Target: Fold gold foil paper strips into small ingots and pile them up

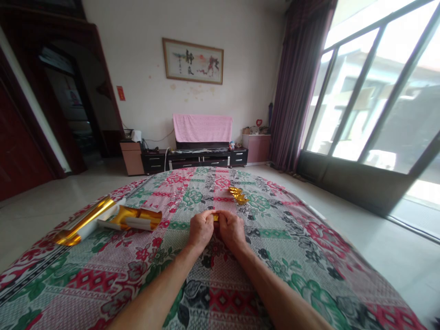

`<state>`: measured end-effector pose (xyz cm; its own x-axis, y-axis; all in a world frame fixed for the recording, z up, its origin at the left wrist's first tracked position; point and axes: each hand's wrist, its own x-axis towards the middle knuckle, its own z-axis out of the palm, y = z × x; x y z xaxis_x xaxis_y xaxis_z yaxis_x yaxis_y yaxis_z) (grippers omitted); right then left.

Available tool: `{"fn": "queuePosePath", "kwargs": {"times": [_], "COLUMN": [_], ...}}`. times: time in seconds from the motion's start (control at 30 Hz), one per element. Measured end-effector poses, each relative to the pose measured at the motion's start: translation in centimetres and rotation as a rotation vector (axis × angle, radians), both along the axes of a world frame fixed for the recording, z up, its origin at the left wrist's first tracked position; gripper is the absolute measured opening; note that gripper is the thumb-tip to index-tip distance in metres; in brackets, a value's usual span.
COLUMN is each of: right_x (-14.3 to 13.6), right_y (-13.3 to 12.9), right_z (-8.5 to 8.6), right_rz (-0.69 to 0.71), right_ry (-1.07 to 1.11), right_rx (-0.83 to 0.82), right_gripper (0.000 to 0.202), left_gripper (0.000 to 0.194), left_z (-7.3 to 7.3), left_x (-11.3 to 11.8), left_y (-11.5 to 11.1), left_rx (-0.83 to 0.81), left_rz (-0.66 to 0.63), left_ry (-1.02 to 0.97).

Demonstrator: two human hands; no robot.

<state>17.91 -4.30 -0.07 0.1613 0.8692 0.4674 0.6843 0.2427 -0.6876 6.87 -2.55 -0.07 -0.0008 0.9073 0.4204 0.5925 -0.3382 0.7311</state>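
My left hand and my right hand meet over the middle of the table, fingers closed. Between them they grip a small piece of gold foil paper, mostly covered by the fingers. Just beyond my right hand lies a short row of folded gold paper ingots. Off to the left are curled sheets of gold foil paper, one long roll and a wider curled stack with white strips showing.
A flowered cloth in red, green and grey covers the round table. Past its far edge stand a low black TV cabinet and a pink-draped television. Windows and a purple curtain are on the right.
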Motion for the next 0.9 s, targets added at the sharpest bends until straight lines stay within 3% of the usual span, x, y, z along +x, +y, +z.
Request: {"fn": "queuePosePath", "kwargs": {"times": [0.9], "right_x": [-0.14], "right_y": [-0.26], "right_z": [0.27], "right_rz": [0.017], "right_ry": [-0.006], "right_rx": [0.033], "right_gripper": [0.032], "left_gripper": [0.032], "left_z": [0.6], "left_x": [0.65], "left_y": [-0.99], "left_rx": [0.037], "left_rz": [0.093], "left_ry": [0.076]}}
